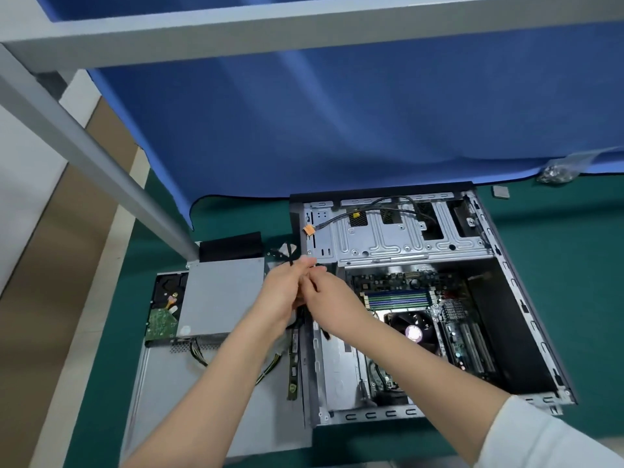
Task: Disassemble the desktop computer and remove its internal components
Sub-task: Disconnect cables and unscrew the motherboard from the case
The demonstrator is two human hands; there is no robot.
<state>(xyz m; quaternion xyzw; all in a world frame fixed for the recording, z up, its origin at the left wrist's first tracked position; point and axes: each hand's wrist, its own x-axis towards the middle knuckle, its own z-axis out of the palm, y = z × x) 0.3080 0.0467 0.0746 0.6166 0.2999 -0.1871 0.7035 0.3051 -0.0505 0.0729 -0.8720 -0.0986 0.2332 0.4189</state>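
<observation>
The open desktop case lies on its side on the green mat. Inside it I see the motherboard, the CPU fan and the silver drive cage with a black cable ending in an orange plug. My left hand and my right hand meet above the case's left wall. Both pinch a thin black cable that rises between them and also hangs down below my hands.
Left of the case lie the removed side panel, a grey optical drive, a hard disk, a wired power supply and a thin card. A blue cloth hangs behind. A screw bag lies at the far right.
</observation>
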